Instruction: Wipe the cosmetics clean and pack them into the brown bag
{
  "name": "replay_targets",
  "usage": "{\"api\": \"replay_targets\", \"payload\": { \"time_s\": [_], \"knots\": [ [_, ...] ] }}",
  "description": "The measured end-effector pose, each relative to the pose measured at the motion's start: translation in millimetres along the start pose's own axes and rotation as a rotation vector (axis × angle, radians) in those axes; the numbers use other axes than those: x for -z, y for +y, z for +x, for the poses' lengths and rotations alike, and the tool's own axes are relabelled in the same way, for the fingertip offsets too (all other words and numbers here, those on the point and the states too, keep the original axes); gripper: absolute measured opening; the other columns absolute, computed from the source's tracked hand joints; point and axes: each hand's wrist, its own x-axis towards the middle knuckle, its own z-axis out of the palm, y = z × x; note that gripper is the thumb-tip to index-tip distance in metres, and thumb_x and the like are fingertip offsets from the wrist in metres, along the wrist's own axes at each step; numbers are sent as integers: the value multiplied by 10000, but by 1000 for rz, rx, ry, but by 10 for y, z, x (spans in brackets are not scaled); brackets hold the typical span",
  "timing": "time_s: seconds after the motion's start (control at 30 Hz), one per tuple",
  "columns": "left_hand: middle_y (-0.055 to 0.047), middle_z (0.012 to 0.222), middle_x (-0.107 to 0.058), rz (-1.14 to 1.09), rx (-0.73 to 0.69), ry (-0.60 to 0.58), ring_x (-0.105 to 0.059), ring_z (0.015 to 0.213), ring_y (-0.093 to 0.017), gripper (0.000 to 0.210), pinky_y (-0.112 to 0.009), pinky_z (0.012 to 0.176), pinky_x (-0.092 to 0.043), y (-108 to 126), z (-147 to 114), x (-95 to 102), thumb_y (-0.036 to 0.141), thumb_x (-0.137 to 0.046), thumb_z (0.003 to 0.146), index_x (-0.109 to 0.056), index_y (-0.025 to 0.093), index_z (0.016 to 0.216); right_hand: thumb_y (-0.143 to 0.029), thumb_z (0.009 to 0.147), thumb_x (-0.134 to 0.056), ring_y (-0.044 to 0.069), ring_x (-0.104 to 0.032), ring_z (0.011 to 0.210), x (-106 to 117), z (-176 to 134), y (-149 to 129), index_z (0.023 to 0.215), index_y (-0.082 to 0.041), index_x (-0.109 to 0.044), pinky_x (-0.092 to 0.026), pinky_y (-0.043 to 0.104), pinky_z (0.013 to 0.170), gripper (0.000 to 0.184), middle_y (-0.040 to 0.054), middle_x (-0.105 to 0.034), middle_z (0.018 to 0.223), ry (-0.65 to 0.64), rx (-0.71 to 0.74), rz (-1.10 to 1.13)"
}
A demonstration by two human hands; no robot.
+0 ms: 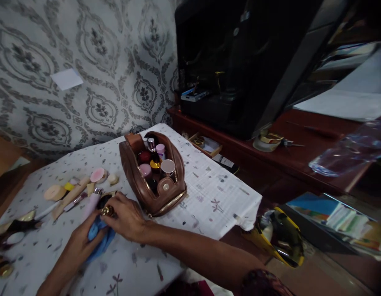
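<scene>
My left hand [81,240] is closed round a crumpled blue cloth [101,246] just above the patterned white cover [166,257]. Against it, my right hand [128,217] grips a small item with a shiny gold cap [107,211]; its lower part is hidden by the fingers and cloth. Beyond my right hand stands an unzipped brown cosmetic bag [175,197], holding several upright bottles and jars. A pale lilac tube [92,203] with a silvery end and a dark round item [104,200], partly covered by my fingers, lie just past my hands.
Several cosmetics spread left of the bag, among them a pink round compact [98,175] and a beige tube [71,197]. More dark and gold items [5,269] lie at the left edge. A large black screen [227,74] stands on a red-brown cabinet [320,131] at right.
</scene>
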Motion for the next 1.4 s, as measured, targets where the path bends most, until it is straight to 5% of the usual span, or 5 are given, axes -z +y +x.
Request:
{"api": "replay_targets", "payload": {
  "time_s": [0.37, 0.53, 0.77, 1.13, 1.4],
  "knots": [
    [-78, 1220, -685, 31, -79, -155, -634, 1116, -258, 332, -376, 986, -495, 110, -164, 26, 462, -522, 933, -657, 246, 1146, -333, 905, -621, 173, -597, 756, -51, 12, 34, 899, -185, -597, -393, 271, 663, 150, 32, -652, 841, -88, -108, 36],
    [-63, 1269, -682, 58, -34, -75, -628, 1170, -251, 371, -359, 1026, -467, 65, -165, 37, 479, -483, 950, -656, 253, 1187, -274, 932, -555, 182, -599, 717, -42, 44, 74, 988, -183, -563, -403, 279, 661, 106, 45, -647, 809, -56, -158, 13],
    [-39, 1014, -743, 98, 148, 144, -679, 874, -219, 373, -317, 841, -503, -49, -203, 42, 490, -482, 905, -669, 211, 1067, -170, 904, -502, 186, -582, 848, -116, 47, 179, 1036, -162, -566, -446, 297, 784, 147, 77, -599, 956, -41, -117, -85],
    [-42, 1058, -736, 33, 100, 232, -672, 966, -220, 284, -320, 890, -488, -98, -197, -18, 336, -484, 885, -661, 207, 1066, -179, 905, -523, 229, -564, 951, -161, 20, 262, 941, -167, -613, -435, 335, 864, 98, 92, -611, 947, -27, 4, -175],
    [21, 787, -673, 34, 199, 394, -603, 677, -155, 235, -263, 692, -466, -252, -200, 111, 299, -473, 894, -652, 197, 1007, -187, 906, -497, 251, -549, 959, -223, 0, 349, 1012, -161, -597, -431, 371, 878, 148, 100, -622, 983, -8, 87, -173]
  ]
}}
